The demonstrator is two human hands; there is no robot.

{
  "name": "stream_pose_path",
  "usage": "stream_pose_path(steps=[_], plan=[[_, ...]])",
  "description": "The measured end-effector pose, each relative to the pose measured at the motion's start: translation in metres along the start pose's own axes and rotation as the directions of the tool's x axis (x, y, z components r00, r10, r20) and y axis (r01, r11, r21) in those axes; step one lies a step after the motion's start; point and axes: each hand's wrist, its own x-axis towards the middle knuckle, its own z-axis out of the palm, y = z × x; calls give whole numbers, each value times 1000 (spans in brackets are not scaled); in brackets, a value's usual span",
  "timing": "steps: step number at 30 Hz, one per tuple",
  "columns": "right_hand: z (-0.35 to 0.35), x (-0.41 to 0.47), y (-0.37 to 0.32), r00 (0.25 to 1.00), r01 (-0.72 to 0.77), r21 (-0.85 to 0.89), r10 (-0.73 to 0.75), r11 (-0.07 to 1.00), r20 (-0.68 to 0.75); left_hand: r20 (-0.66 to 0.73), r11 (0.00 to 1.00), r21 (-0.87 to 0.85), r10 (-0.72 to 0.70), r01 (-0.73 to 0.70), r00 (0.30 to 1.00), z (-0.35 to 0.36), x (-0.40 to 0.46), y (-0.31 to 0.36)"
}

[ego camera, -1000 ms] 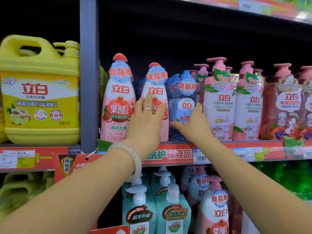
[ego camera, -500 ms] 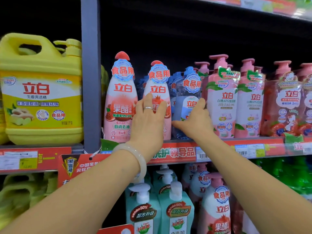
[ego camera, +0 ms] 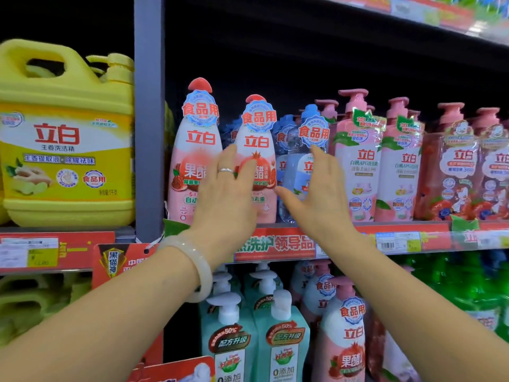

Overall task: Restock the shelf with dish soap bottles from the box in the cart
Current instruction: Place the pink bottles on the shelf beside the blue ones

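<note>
While both hands are working at the front edge of the shelf, the left hand is lying flat with straight fingers against the second pomegranate dish soap bottle, which is standing upright just beside its twin near the grey upright post. The right hand is reaching with fingers spread and released in front of the blue bottle; whether it is touching cannot be told. Neither hand is grasping anything. Pink pump bottles are filling the row to the right, and a yellow jug is occupying the neighbouring bay. Judging from this, at least these front bottles are already placed and are being straightened. The box and cart are not showing, so the remaining stock cannot be assessed.
</note>
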Motion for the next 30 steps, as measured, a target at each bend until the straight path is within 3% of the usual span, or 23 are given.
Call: stream_pose_path(steps=[3, 7, 12, 21, 25, 30], plan=[[10, -3, -17, 988, -11, 144, -11, 989, 151, -168, 999, -6, -40, 40, 985, -10, -13, -20], [29, 5, -30, 979, -91, 147, 62, 985, 193, -12, 979, -58, -195, 194, 981, -16, -23, -37], [43, 9, -44, 984, -126, 91, 112, 988, 141, 35, 945, -165, -282, 284, 959, -15, -15, -31], [47, 16, -50, 973, -179, 38, 172, 983, 151, 3, 946, 131, -299, 297, 954, -10, -8, -25], [43, 20, -52, 965, -211, 32, 203, 977, 167, 5, 943, 139, -305, 302, 952, -10, -8, -22], [35, 22, -50, 959, -189, 29, 178, 982, 221, 2, 953, 32, -303, 303, 953, -6, -15, -23]])
